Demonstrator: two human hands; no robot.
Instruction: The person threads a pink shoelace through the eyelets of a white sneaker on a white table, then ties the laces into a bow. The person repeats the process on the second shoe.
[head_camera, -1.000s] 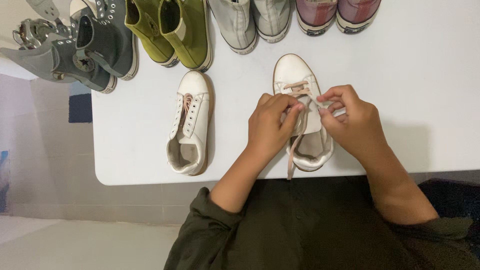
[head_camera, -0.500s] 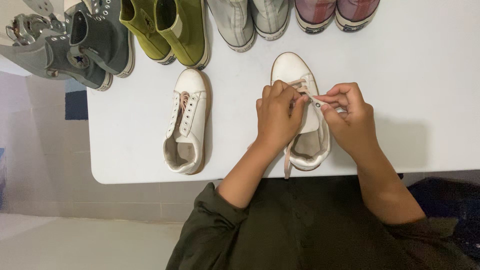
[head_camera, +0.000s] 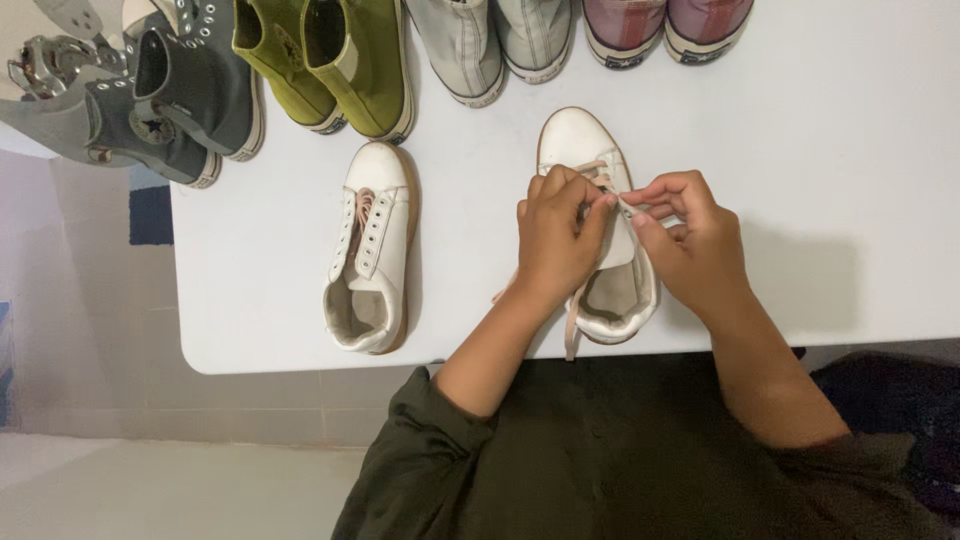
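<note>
A white low sneaker (head_camera: 580, 135) lies on the white table (head_camera: 820, 170), toe pointing away from me. My left hand (head_camera: 558, 240) rests over its tongue and pinches the pale pink lace (head_camera: 573, 325) near the eyelets. My right hand (head_camera: 695, 240) grips the lace's tip beside the shoe's right eyelet row. A loose end of lace hangs off the table's near edge. The matching white sneaker (head_camera: 370, 250) lies to the left, partly laced, untouched.
Along the table's far edge stand a pair of olive high-tops (head_camera: 335, 60), light grey sneakers (head_camera: 490, 45) and maroon sneakers (head_camera: 665, 30). Dark grey high-tops (head_camera: 180, 95) sit at the far left corner. Tiled floor lies to the left.
Both hands have stayed on the sneaker, fingers working the lace a little higher along the eyelets. The view has shifted slightly.
</note>
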